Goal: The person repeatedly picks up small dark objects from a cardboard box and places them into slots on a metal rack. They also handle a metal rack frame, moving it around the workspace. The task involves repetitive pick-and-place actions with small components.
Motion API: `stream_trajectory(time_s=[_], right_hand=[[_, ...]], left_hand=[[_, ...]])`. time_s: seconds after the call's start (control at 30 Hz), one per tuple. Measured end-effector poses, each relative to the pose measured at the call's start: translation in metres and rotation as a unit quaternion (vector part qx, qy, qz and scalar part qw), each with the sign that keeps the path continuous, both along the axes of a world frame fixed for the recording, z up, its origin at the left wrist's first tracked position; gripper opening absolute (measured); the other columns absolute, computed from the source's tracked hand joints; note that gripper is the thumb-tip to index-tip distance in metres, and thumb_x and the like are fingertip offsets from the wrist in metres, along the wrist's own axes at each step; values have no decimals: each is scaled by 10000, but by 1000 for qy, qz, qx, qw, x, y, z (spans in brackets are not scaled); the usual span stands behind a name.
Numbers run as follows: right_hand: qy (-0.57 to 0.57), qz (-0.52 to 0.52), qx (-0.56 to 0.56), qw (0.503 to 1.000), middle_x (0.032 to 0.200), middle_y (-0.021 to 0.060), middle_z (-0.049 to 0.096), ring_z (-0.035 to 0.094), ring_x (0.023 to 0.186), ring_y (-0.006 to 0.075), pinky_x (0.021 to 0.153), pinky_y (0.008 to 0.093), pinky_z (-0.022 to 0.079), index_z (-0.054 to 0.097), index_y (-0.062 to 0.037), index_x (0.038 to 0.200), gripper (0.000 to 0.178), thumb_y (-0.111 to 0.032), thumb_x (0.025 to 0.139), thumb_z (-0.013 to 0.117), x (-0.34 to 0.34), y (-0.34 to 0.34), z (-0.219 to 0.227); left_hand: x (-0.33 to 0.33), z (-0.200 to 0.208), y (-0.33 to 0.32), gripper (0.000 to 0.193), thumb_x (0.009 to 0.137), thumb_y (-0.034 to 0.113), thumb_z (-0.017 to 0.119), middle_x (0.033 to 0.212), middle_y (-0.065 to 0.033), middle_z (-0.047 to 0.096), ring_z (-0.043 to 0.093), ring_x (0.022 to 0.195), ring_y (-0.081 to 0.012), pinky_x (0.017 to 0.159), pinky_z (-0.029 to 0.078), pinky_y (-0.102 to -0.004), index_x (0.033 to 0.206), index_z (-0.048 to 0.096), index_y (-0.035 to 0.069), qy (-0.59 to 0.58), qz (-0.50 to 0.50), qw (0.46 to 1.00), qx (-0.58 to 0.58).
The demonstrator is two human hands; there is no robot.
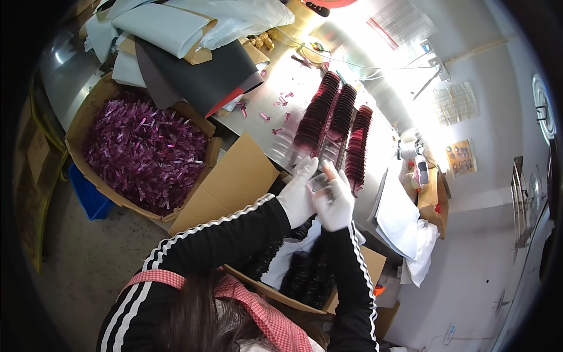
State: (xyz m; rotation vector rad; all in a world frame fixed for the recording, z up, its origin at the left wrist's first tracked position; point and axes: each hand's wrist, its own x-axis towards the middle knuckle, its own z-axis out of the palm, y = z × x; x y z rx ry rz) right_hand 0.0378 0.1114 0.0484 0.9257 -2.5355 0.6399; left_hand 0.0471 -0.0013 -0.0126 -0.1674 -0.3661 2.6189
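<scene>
Right hand (pixel 335 205) — clear piece (pixel 317 182) above fingers.

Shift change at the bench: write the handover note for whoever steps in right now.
Left hand and right hand, both in white gloves, meet over a small clear piece at the table edge; which fingers grip it cannot be told.
Three rows of dark red discs stand on the metal table just beyond.
Done: those rows are stacked.
Left: loose pink pieces on the table, a carton of purple-pink pieces to the left, dark parts in the lap box.
</scene>
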Motion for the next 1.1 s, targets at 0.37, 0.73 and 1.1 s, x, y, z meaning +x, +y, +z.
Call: stream_trajectory(time_s=[0.37,0.73,1.1], right_hand=[[-264,-95,-328,902,1442,255,392,426,1337,277,1030,328,439,250,60,1458,850,-44,779,752,-168,20,-43],[-297,-26,-286,911,948,18,643,595,747,75,678,204,513,541,-116,1376,617,129,815,612,-175,1,-51],[111,-13,94,989,1342,201,554,597,1161,327,966,391,502,505,-71,1340,479,8,868,509,-179,-4,-65]], left_hand=[[-29,8,20,199,890,156,617,948,-89,679,654,895,-184,803,519,-309,1047,608,34,201,141,674,-697],[-50,-12,27,372,862,149,543,1230,-169,557,597,1099,-352,921,502,-419,1221,555,52,350,4,407,-843],[-49,-17,37,409,834,130,563,1089,-236,652,657,993,-374,860,533,-428,1220,536,-3,300,-35,461,-835]])
